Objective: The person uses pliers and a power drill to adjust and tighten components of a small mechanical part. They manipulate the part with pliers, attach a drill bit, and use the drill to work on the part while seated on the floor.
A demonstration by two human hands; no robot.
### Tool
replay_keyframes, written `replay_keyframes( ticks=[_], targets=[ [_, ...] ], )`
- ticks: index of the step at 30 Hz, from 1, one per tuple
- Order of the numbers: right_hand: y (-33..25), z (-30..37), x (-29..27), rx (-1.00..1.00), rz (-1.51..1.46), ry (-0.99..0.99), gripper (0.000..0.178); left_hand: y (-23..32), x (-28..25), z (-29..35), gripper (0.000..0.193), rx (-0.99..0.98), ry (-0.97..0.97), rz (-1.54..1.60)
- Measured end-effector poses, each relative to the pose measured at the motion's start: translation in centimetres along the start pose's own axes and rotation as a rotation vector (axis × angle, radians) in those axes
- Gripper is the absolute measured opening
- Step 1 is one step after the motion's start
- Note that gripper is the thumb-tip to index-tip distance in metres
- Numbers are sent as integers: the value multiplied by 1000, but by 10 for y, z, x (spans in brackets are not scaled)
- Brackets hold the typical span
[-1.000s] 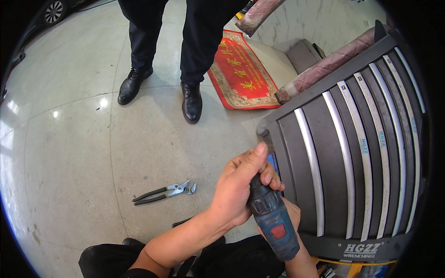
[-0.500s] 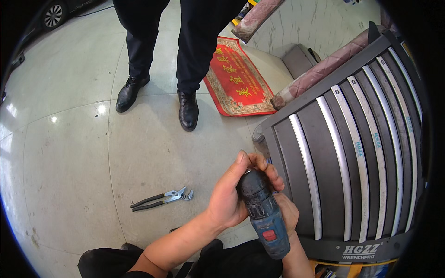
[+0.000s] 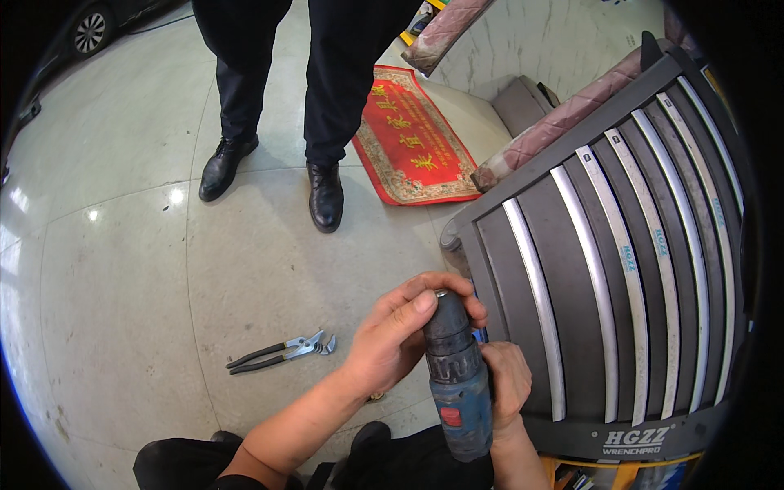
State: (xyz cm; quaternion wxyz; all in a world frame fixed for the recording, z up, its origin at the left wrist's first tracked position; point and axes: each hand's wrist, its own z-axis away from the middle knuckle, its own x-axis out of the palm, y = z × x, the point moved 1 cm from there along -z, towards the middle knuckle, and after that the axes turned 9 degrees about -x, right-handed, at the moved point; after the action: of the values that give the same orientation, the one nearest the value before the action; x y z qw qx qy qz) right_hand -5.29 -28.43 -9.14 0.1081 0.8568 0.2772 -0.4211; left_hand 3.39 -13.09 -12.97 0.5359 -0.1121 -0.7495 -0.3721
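A blue and black cordless drill [image 3: 457,376] is held upright in front of me, chuck end pointing away. My left hand [image 3: 400,335] wraps around the black chuck at its tip. My right hand [image 3: 506,388] grips the blue body from the right side, partly hidden behind the drill. Both hands are just left of the lower corner of a dark grey tool cabinet [image 3: 604,278] with long silver drawer handles.
Pliers [image 3: 282,353] lie on the glossy grey floor to my left. A person in dark trousers and black shoes [image 3: 325,194] stands ahead. A red mat [image 3: 412,139] lies beyond, beside a padded roll [image 3: 555,126] on the cabinet's edge. My dark-clothed knees are below.
The drill and both hands have shifted slightly left and lower in view. My left hand has closed further over the chuck. The standing person's feet have moved little.
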Motion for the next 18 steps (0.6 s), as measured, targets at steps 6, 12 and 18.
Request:
replay_keyframes(
  ticks=[6, 12, 18],
  targets=[
    [0, 0, -2, 12, -3, 9, 29, 8, 10, 2, 53, -65, -113, 92],
    [4, 11, -7, -115, 168, -3, 21, -6, 33, 13, 20, -156, -3, -17],
    [9, 37, -19, -144, 270, 4, 22, -16, 60, 25, 22, 81, -216, -150]
  ],
)
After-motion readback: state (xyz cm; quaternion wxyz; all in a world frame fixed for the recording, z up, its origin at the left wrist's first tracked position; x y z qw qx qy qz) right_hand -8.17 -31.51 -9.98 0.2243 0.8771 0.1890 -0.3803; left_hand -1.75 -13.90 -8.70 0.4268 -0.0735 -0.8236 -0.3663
